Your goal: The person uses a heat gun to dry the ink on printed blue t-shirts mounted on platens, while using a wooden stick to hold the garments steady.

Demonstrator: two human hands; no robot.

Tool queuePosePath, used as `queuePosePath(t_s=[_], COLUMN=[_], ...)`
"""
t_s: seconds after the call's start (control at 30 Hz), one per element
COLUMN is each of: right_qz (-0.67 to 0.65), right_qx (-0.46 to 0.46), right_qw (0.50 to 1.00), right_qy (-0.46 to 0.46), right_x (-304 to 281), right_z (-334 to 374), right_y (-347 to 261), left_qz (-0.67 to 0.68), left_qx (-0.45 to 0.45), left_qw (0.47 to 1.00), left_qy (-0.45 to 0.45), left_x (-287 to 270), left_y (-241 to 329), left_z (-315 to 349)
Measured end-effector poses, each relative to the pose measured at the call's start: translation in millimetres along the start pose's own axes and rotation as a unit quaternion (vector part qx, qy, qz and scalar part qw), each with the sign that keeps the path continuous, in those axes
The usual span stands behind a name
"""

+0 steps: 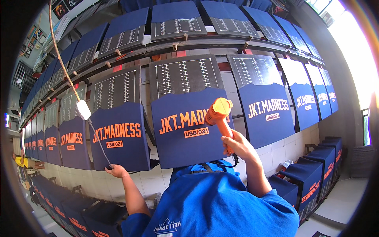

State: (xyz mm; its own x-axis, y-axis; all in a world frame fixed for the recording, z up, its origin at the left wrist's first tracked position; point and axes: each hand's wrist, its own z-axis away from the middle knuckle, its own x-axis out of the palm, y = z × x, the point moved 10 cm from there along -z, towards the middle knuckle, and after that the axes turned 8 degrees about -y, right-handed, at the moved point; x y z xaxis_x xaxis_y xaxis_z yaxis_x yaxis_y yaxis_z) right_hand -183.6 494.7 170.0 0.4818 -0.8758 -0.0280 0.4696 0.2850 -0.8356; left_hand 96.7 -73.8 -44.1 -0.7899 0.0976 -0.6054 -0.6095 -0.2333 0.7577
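My right hand is wrapped round the handle of an orange hair dryer. The dryer is raised over the middle board, covering part of the orange lettering printed on a navy blue cloth panel. At the lower left, my left hand grips a thin grey power cord beside the bottom edge of the neighbouring printed panel. That cord runs up to a white socket connector, which hangs from a brown cable. The fingertips of my left hand are small in view.
Dark boards with white ruler marks hold the printed panels in a long row. A second row of boards stands beyond a metal rail. More covered boards are at the lower right and lower left. A bright window lies at the right.
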Motion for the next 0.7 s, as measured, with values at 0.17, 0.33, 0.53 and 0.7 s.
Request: queuePosePath(t_s=[0.17, 0.33, 0.53, 0.7], right_qz=[0.004, -0.007, 0.026, -0.033], right_qx=[0.012, -0.001, -0.030, -0.009], right_qw=[1.000, 1.000, 0.996, 0.999], right_qy=[0.019, 0.024, 0.076, 0.038], right_x=[-9, -12, -9, -12], right_z=[-10, -23, -31, -45], right_y=[4, -5, -9, 5], left_qz=[-0.009, -0.014, -0.013, -0.040], left_qx=[0.027, 0.037, 0.047, 0.039], left_qw=[1.000, 0.999, 0.999, 0.998], left_qy=[-0.005, 0.003, 0.004, 0.004], left_x=[10, 6, 9, 13], left_y=[12, 7, 1, -7], left_z=[11, 3, 19, 35])
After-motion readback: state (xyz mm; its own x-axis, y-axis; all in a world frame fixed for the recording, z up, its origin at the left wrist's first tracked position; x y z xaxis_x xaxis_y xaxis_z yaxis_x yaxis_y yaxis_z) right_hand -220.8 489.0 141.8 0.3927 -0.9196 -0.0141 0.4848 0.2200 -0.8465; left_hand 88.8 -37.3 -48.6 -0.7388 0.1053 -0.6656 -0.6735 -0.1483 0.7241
